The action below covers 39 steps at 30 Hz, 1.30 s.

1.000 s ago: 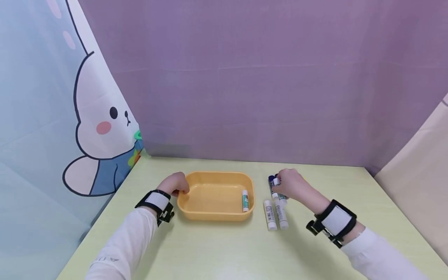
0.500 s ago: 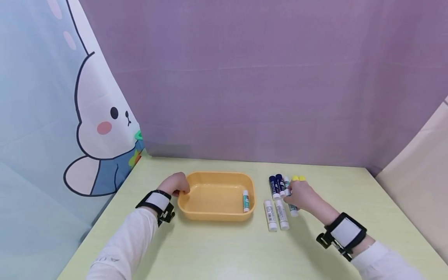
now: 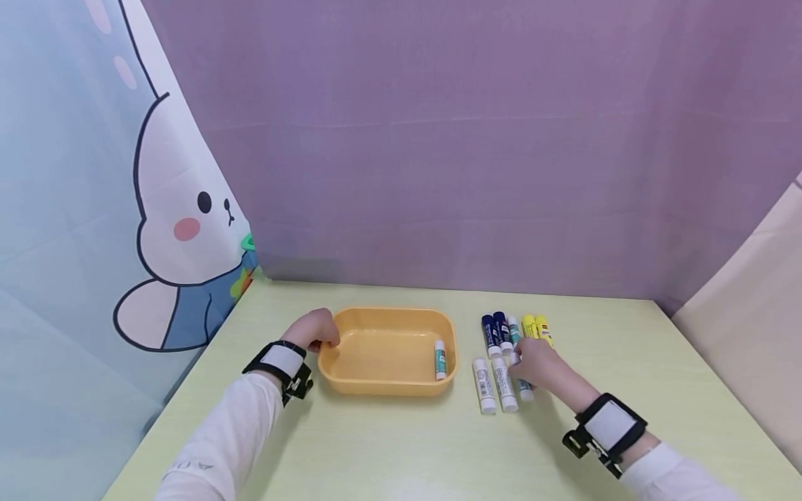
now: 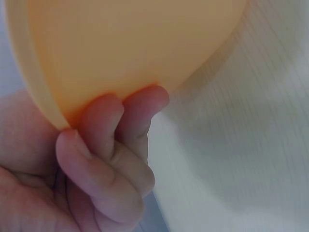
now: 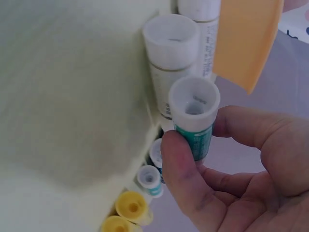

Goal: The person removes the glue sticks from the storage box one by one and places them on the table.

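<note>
The left hand (image 3: 313,329) grips the left rim of the orange plastic tray (image 3: 388,314) while the right hand (image 3: 537,363) pinches a teal-labelled white glue stick (image 5: 194,120) near the table's right edge.

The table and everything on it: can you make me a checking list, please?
Surface: pale green table, glue sticks lying on it.
Job's things: orange tray with one teal glue stick inside; beside it two white sticks, two dark blue, two yellow, one more teal.
Clutter: nothing seen.
Hands: left hand grips the tray's rim; right hand pinches a teal-labelled stick.
Cables: nothing seen.
Surroundings: purple backdrop, bunny curtain.
</note>
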Available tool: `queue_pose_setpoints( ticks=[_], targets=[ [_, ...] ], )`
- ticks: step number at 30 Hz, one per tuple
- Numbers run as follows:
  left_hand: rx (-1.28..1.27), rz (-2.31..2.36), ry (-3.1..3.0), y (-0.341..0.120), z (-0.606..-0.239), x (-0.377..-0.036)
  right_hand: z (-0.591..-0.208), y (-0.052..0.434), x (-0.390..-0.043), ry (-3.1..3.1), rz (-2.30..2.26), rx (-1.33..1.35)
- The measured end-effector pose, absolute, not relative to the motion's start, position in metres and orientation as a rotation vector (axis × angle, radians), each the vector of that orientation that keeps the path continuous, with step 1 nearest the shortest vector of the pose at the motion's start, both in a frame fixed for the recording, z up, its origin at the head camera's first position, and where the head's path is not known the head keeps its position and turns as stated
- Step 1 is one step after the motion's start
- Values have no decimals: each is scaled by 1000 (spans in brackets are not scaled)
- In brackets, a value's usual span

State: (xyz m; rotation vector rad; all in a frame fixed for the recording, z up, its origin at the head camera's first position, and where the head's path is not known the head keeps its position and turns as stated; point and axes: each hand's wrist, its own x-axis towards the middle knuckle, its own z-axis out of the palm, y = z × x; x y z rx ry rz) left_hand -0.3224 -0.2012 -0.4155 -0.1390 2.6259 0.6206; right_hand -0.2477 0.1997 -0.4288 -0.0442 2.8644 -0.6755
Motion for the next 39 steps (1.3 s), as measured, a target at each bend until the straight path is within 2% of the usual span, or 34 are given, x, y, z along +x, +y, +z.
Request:
queue_pose_setpoints(
  ticks=[39],
  targets=[
    [-135,618,2632,-202,-416,-323,-454,211,-257,2804,-697,-36]
  ],
)
